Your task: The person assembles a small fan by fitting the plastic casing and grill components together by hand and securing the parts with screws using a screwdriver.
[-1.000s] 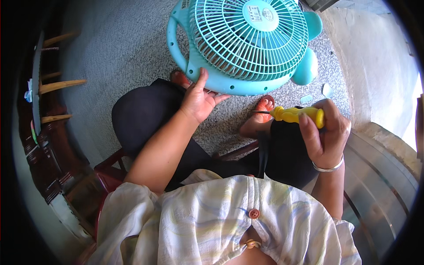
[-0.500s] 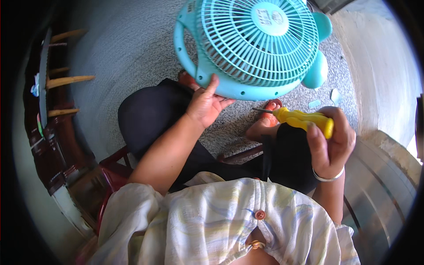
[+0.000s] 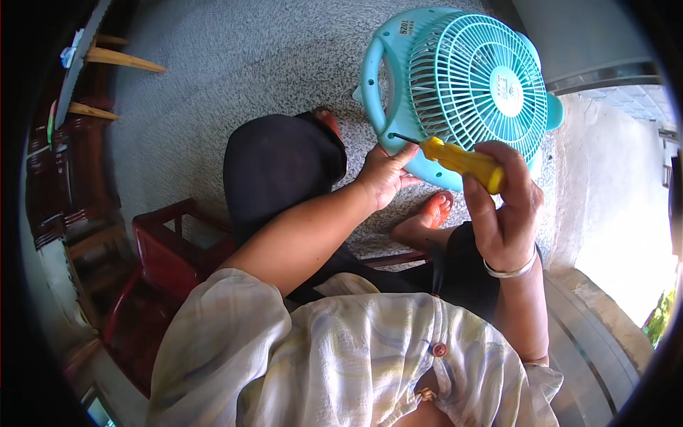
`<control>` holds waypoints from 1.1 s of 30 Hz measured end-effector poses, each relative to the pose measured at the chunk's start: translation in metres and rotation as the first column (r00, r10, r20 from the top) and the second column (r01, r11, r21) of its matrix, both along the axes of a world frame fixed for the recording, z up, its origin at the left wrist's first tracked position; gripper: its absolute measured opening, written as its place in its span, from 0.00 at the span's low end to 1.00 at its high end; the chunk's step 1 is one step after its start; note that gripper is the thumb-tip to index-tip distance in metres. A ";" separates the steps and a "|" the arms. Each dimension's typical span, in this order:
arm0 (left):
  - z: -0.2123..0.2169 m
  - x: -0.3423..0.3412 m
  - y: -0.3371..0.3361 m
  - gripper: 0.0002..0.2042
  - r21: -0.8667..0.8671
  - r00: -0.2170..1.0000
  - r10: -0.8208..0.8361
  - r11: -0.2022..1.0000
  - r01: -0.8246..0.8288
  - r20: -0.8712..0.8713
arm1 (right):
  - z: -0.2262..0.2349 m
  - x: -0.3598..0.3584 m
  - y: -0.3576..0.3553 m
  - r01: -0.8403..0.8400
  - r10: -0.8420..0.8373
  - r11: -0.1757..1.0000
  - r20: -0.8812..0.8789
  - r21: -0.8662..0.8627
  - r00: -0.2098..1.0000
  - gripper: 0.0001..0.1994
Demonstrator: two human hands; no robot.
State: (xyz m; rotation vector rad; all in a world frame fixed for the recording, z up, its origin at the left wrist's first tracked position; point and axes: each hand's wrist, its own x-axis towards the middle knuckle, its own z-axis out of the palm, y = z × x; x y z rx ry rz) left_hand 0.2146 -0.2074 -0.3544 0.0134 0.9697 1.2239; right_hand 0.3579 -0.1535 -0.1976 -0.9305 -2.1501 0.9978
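A turquoise plastic fan [image 3: 420,85] with a round slatted grille and a side handle is held up in front of me, over the floor. My left hand [image 3: 384,174] grips its lower rim near the base of the handle, thumb on the face. In my right hand [image 3: 504,213] is a screwdriver [image 3: 462,162] with a yellow handle. Its dark shaft points left, and the tip is at a screw hole in the rim, just above my left thumb. Whether the tip sits inside the hole I cannot tell.
My knees in dark trousers [image 3: 281,164] and my feet in orange sandals [image 3: 437,208] are below the fan. A dark red plastic chair [image 3: 171,245] stands at my left. Wooden furniture [image 3: 78,171] lines the far left; a wall [image 3: 569,192] rises on the right.
The fan shifted right in view, its handle turning more upright. My right hand brought the screwdriver up and left, from beside the fan to the hole in its rim.
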 end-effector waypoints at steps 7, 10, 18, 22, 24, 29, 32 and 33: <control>0.008 0.000 0.002 0.14 -0.010 1.000 0.014 1.000 -0.014 0.003 | -0.004 -0.019 0.010 -0.075 0.071 0.996 0.079 0.048 0.994 0.13; 0.007 0.000 0.002 0.14 0.008 1.000 0.013 1.000 -0.013 0.012 | -0.007 -0.020 0.013 -0.071 0.070 0.997 0.088 0.011 0.994 0.13; 0.006 0.002 0.001 0.15 -0.046 1.000 0.004 0.999 -0.005 -0.011 | -0.012 -0.019 0.013 -0.076 0.075 0.997 0.058 0.031 0.996 0.14; 0.006 0.004 0.001 0.17 -0.009 1.000 0.023 1.000 -0.024 -0.003 | -0.013 -0.019 0.011 -0.065 0.063 0.998 0.063 0.025 0.996 0.13; 0.006 0.005 0.001 0.19 0.010 0.999 0.045 0.999 -0.045 -0.005 | -0.013 -0.020 0.010 -0.056 0.053 0.998 0.068 0.038 0.996 0.13; 0.014 0.002 0.001 0.13 -0.009 0.999 0.021 1.000 -0.022 -0.039 | -0.002 -0.019 0.015 -0.142 0.126 0.990 0.334 0.023 0.934 0.14; 0.001 0.003 -0.001 0.18 0.045 0.999 0.023 0.999 -0.021 -0.032 | -0.001 -0.024 0.015 -0.121 0.084 0.990 0.408 0.066 0.909 0.16; 0.002 0.004 0.000 0.18 0.046 0.999 0.027 0.999 -0.025 -0.030 | -0.002 -0.025 0.016 -0.125 0.087 0.990 0.410 0.066 0.908 0.16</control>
